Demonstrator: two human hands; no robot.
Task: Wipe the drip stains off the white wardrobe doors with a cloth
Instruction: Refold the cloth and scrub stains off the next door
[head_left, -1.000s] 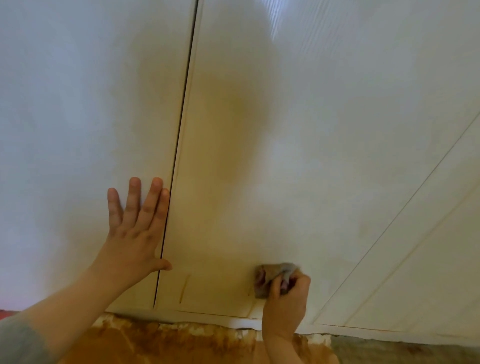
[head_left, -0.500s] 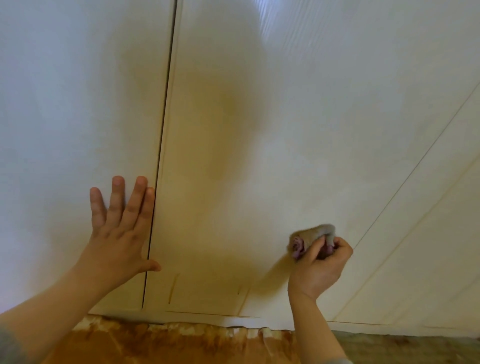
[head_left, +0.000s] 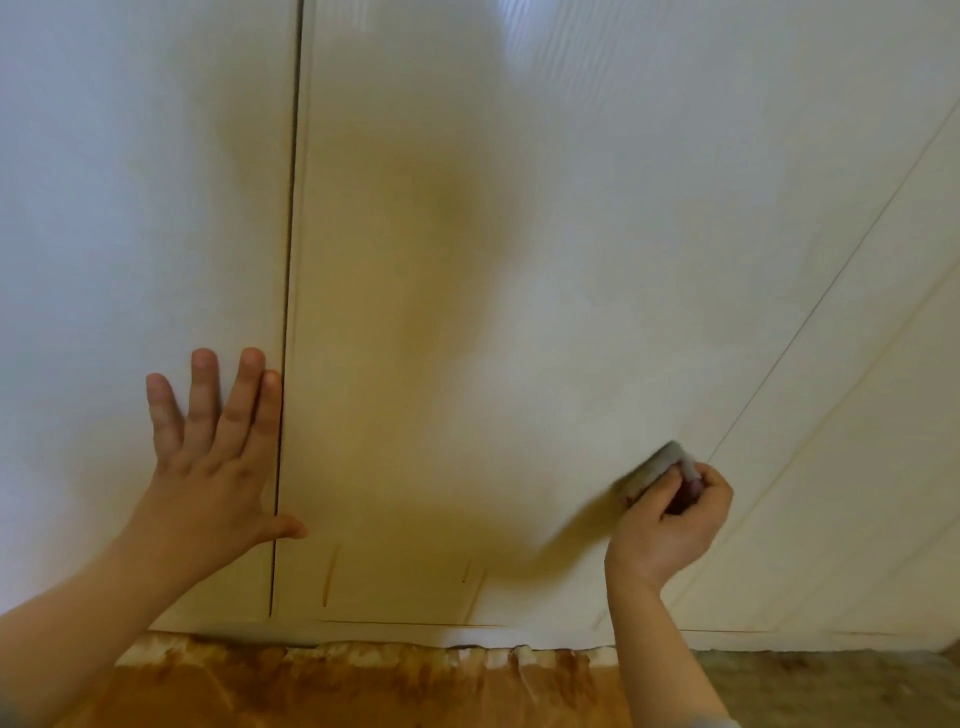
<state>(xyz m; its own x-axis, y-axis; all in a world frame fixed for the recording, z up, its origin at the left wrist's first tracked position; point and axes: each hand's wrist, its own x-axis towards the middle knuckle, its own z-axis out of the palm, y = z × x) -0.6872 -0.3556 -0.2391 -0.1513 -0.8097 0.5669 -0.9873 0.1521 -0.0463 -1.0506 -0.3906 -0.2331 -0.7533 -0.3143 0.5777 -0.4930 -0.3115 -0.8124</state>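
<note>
White wardrobe doors (head_left: 519, 234) fill the view, split by a dark vertical gap (head_left: 288, 312). My left hand (head_left: 213, 467) presses flat on the left door, fingers spread, thumb across the gap. My right hand (head_left: 675, 525) grips a small wadded grey cloth (head_left: 655, 470) against the middle door, low and right, near a thin slanted seam. A brown drip stain (head_left: 328, 577) runs down near the door's bottom edge, and a fainter one (head_left: 466, 571) lies to its right, both left of the cloth.
Below the doors runs a white plinth (head_left: 415, 636), then a rust-brown floor covering (head_left: 337, 691) with a ragged white edge. Grey floor (head_left: 831, 691) shows at the lower right. More door panels with slanted seams (head_left: 857, 467) extend to the right.
My right hand has carried the cloth from the stains at the door's bottom up and to the right. The left hand stays pressed flat by the gap.
</note>
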